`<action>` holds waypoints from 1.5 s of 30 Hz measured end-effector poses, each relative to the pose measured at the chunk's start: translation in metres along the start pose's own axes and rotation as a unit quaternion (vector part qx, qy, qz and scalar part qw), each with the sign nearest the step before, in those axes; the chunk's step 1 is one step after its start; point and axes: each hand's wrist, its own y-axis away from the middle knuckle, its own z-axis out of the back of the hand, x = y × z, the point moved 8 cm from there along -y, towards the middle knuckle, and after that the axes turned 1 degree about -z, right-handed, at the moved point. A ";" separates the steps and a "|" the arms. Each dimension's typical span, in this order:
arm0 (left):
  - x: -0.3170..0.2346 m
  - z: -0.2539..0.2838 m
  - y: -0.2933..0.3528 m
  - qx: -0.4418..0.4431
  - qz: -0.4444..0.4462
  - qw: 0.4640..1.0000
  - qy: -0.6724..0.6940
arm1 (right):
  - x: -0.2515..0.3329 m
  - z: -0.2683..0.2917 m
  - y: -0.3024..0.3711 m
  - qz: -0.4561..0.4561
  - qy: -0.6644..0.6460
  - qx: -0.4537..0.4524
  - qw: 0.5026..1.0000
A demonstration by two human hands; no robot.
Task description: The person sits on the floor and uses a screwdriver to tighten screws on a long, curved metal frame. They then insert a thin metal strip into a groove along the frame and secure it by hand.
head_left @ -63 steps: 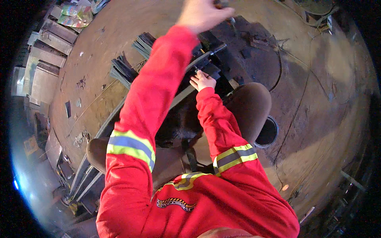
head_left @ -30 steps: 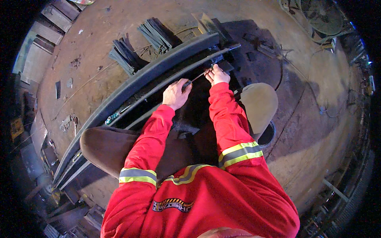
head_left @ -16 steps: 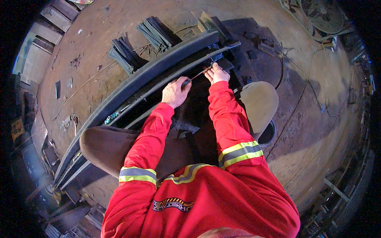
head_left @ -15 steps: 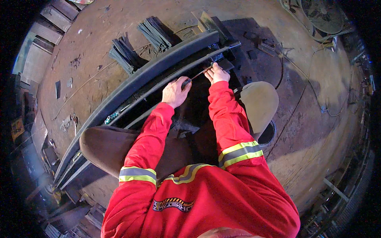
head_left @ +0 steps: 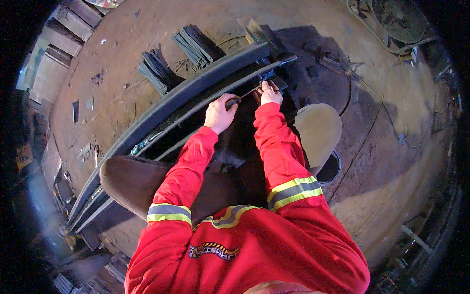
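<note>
My left hand (head_left: pixel 220 115) is closed round the dark handle of a screwdriver (head_left: pixel 233 102). Its thin shaft points up and right toward my right hand (head_left: pixel 270 94). The fingers of that hand are bent together close to the shaft's tip; what they pinch is too small to make out. Just beyond them a small blue part (head_left: pixel 267 76) sits by the end of a thin metal bar (head_left: pixel 205 100). This bar runs alongside a long dark beam (head_left: pixel 169 100), which looks curved. Both lie across in front of my knees.
Two bundles of dark flat strips (head_left: pixel 194 45) lie beyond the beam. A tool with a green-blue end (head_left: pixel 139 147) rests along the bars at left. A round bucket (head_left: pixel 329 167) stands by my right knee. Cables (head_left: pixel 374 90) cross the floor, and a large fan (head_left: pixel 399 20) stands far right.
My left hand has turned a little, and more of the screwdriver handle shows. My right hand has shifted slightly down, uncovering more of the blue part. The whole view has moved a little.
</note>
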 end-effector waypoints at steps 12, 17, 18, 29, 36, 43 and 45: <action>-0.119 0.046 -0.028 0.045 -0.036 0.997 0.047 | -0.018 -0.010 0.018 -0.138 -0.143 0.072 0.977; -0.168 0.031 -0.051 0.039 -0.144 0.989 -0.018 | -0.011 -0.020 0.027 -0.079 -0.074 0.075 0.991; -0.174 0.025 -0.060 0.028 -0.193 0.980 -0.048 | -0.007 -0.024 0.029 -0.054 -0.072 0.089 0.992; -0.162 -0.157 -0.204 0.185 -0.187 0.876 -0.405 | -0.033 -0.020 0.023 -0.074 -0.164 0.002 0.984; -0.137 -0.188 -0.212 0.223 -0.119 0.832 -0.494 | -0.048 -0.020 0.018 -0.102 -0.200 0.064 0.972; -0.181 -0.183 -0.209 0.185 -0.229 0.870 -0.396 | -0.050 -0.017 0.013 -0.119 -0.195 0.090 0.969; -0.205 -0.159 -0.231 0.129 -0.261 0.918 -0.269 | -0.052 -0.023 0.014 -0.131 -0.190 0.105 0.967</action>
